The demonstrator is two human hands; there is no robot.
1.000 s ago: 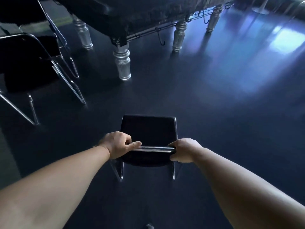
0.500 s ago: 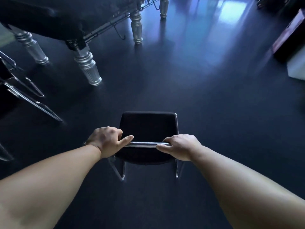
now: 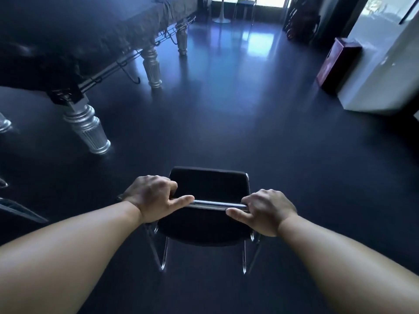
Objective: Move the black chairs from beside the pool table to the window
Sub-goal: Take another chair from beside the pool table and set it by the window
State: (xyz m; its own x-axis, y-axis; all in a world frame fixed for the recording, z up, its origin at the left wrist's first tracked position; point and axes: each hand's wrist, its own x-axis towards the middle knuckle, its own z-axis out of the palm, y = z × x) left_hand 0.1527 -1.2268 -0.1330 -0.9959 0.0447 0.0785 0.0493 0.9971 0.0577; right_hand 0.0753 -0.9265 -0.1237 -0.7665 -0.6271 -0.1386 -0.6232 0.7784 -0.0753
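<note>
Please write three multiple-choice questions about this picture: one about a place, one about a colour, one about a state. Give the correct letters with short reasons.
1. Where is the pool table relative to the black chair?
A. ahead on the left
B. ahead on the right
C. behind the person

2. What colour are the pool table's legs?
A. red
B. silver
C. green

3. How is the chair held?
A. by the left hand only
B. by no hand
C. by both hands on its top bar

Answers:
1. A: the table fills the upper left of the view.
2. B: the fluted legs shine silver.
3. C: the left hand and right hand grip the chrome bar.
</note>
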